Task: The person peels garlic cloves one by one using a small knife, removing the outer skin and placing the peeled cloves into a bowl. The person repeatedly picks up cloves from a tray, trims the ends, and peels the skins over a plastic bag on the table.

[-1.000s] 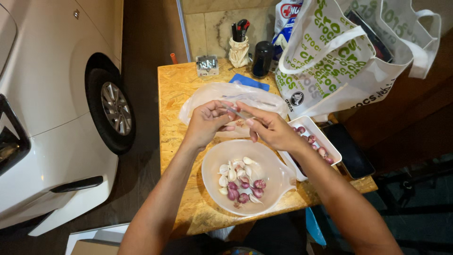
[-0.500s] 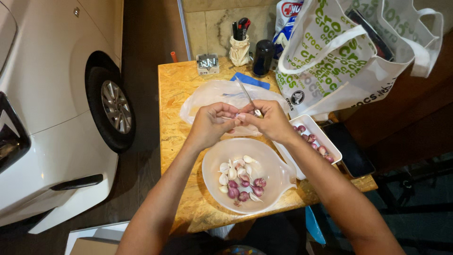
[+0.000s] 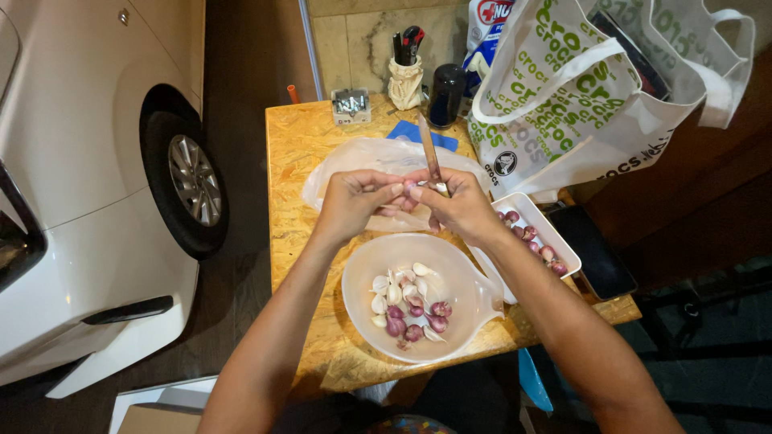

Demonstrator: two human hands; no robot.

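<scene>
Over one bowl (image 3: pixel 450 257), two hands, left hand (image 3: pixel 358 201) pinching one shallot (image 3: pixel 408 186), right hand (image 3: pixel 458 207) gripping one knife (image 3: pixel 429 153)

Purple shallots, white garlic, pale wood

Just below the hands, a translucent white bowl (image 3: pixel 418 297) holds purple shallots (image 3: pixel 414 317) and white garlic cloves (image 3: pixel 394 289); to their right, a white tray (image 3: pixel 535 241) and a white tote bag (image 3: pixel 579 96) printed green; beneath, a tan chipboard table (image 3: pixel 301 161).

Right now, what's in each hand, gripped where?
Right hand holds a knife by its handle, blade pointing up. Left hand pinches a small shallot at its fingertips.
</scene>
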